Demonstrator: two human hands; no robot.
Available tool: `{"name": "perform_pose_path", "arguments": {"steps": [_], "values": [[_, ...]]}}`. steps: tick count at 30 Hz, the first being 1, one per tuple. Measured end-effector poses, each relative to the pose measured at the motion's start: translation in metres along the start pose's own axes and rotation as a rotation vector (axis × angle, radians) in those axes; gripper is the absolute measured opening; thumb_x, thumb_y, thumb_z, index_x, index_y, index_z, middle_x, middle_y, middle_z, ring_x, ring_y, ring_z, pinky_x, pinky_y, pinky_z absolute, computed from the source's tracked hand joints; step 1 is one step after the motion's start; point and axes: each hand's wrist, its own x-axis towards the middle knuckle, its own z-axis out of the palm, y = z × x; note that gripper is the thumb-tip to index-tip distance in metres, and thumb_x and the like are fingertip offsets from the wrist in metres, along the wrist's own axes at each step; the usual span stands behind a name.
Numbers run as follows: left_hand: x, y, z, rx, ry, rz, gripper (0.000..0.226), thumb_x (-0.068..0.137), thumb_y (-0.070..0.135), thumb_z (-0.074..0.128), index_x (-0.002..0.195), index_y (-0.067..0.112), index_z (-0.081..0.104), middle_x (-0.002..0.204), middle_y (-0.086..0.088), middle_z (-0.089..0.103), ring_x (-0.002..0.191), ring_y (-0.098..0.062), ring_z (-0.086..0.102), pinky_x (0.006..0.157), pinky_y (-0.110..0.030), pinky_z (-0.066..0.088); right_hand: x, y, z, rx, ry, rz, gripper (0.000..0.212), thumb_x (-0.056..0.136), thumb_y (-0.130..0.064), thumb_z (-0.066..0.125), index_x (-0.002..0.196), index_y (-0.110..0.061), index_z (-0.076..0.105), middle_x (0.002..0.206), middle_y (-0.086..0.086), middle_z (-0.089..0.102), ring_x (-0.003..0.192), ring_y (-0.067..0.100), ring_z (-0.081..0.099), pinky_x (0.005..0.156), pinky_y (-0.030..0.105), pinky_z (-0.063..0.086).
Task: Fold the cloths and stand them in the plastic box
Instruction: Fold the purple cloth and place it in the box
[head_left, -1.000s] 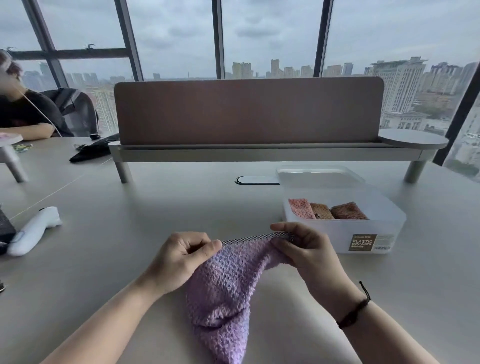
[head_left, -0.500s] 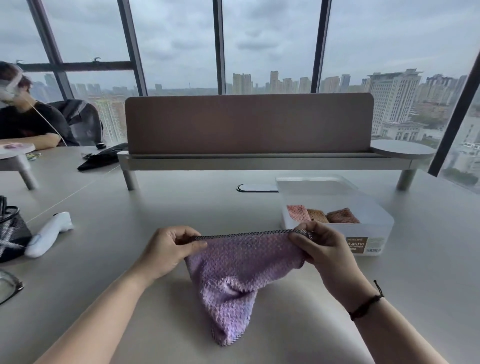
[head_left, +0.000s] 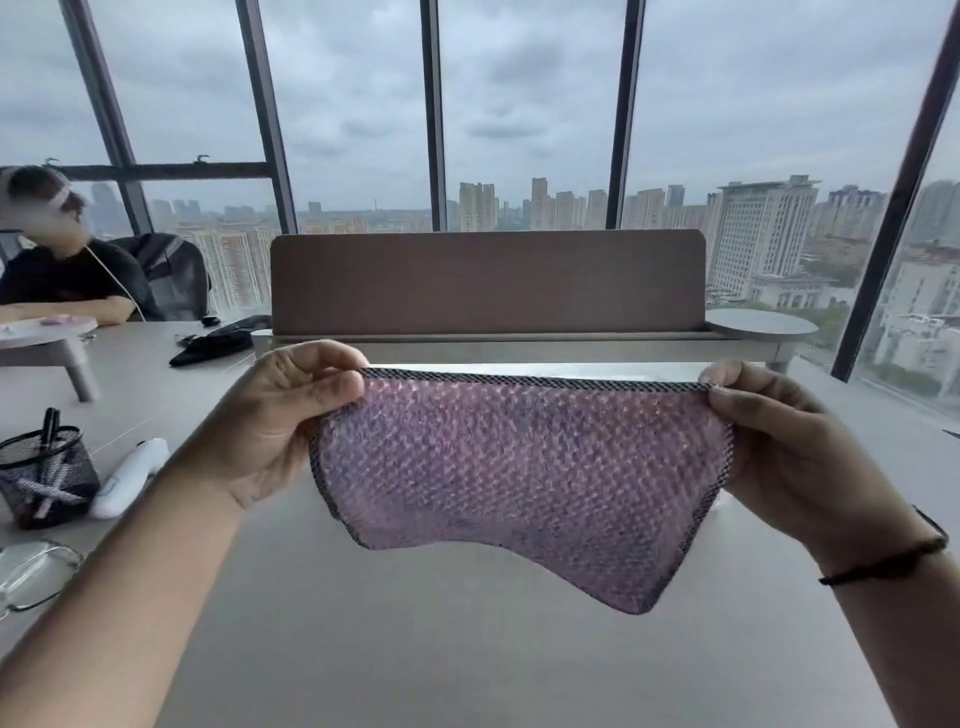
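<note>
Bare forearms, no sleeves; thin dark cord bracelet (head_left: 883, 564) round the right wrist.

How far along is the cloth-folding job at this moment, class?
Done: nothing can be confirmed, since the plastic box is out of view. In hand: the left hand and right hand pinch the top corners of the purple cloth, holding it spread flat above the table. Left: it has no fold yet, so folding it and standing it in the box remain.

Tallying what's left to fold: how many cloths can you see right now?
1: the purple cloth, held up over the table between the left hand and right hand. Others may be hidden behind it.
</note>
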Motion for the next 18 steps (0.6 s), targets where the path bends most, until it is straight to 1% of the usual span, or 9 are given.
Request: {"name": "perform_pose_path", "arguments": {"steps": [3,5,7,8,9,11,13,15,18], "values": [[0.006,0.002,0.002,-0.043,-0.012,-0.052,0.048,0.036,0.031,0.101,0.074,0.015,0.077,0.067,0.0,0.072,0.057,-0.007,0.067,0.057,-0.016,0.056,0.007,-0.005,0.001,-0.012,0.036,-0.006,0.027,0.063,-0.022,0.085,0.074,-0.012,0.064,0.062,0.004,0.062,0.051,0.01,0.058,0.052,0.017,0.049],[0.013,-0.015,-0.002,0.0,0.021,-0.187,0.05,0.038,0.032,0.101,0.078,0.014,0.077,0.07,-0.002,0.072,0.057,-0.009,0.065,0.056,-0.017,0.055,0.013,0.008,-0.005,-0.08,0.127,0.059,0.021,0.064,-0.019,0.082,0.073,-0.012,0.064,0.064,0.005,0.063,0.051,0.011,0.059,0.05,0.017,0.05],[0.019,-0.045,-0.01,0.125,0.085,-0.332,0.053,0.039,0.038,0.1,0.08,0.014,0.076,0.074,-0.004,0.071,0.061,-0.013,0.063,0.056,-0.021,0.053,0.019,0.031,-0.016,-0.232,0.237,0.164,0.018,0.066,-0.016,0.08,0.073,-0.011,0.065,0.065,0.008,0.062,0.049,0.013,0.057,0.044,0.02,0.048],[0.02,-0.064,-0.017,0.224,0.121,-0.394,0.049,0.042,0.039,0.098,0.079,0.014,0.076,0.075,-0.004,0.071,0.065,-0.015,0.062,0.058,-0.022,0.05,0.021,0.046,-0.023,-0.344,0.286,0.217,0.015,0.07,-0.012,0.079,0.073,-0.009,0.065,0.065,0.01,0.061,0.046,0.014,0.056,0.041,0.021,0.046],[0.019,-0.084,-0.022,0.331,0.149,-0.446,0.039,0.051,0.035,0.096,0.077,0.014,0.076,0.075,-0.003,0.07,0.069,-0.016,0.06,0.059,-0.023,0.047,0.022,0.064,-0.032,-0.483,0.334,0.26,0.013,0.074,-0.006,0.078,0.074,-0.007,0.065,0.063,0.011,0.061,0.043,0.015,0.055,0.039,0.022,0.043],[0.014,-0.122,-0.029,0.522,0.15,-0.505,0.011,0.073,0.016,0.085,0.078,0.014,0.075,0.075,-0.004,0.069,0.071,-0.017,0.058,0.06,-0.02,0.046,0.021,0.1,-0.051,-0.771,0.4,0.303,0.014,0.076,-0.001,0.078,0.072,-0.008,0.067,0.058,0.007,0.063,0.041,0.013,0.055,0.039,0.023,0.041],[0.006,-0.153,-0.035,0.665,0.157,-0.517,0.008,0.079,0.008,0.08,0.083,0.011,0.074,0.077,-0.004,0.07,0.07,-0.013,0.06,0.06,-0.011,0.046,0.016,0.132,-0.064,-1.011,0.415,0.287,0.021,0.072,-0.001,0.078,0.067,-0.019,0.068,0.058,-0.004,0.067,0.044,0.003,0.056,0.049,0.022,0.044],[0.001,-0.172,-0.041,0.782,0.203,-0.451,0.009,0.078,0.011,0.082,0.081,0.015,0.075,0.075,0.002,0.073,0.068,-0.007,0.063,0.059,-0.005,0.045,0.011,0.152,-0.068,-1.231,0.398,0.238,0.021,0.071,-0.007,0.076,0.067,-0.026,0.069,0.065,-0.012,0.069,0.057,-0.008,0.057,0.058,0.013,0.043],[0.002,-0.183,-0.05,0.894,0.218,-0.343,0.013,0.074,0.019,0.086,0.072,0.027,0.076,0.071,0.012,0.075,0.064,0.002,0.064,0.063,-0.011,0.047,0.015,0.16,-0.069,-1.298,0.427,0.144,0.024,0.071,-0.006,0.074,0.068,-0.03,0.069,0.066,-0.017,0.067,0.066,-0.011,0.057,0.059,0.001,0.036]]}}
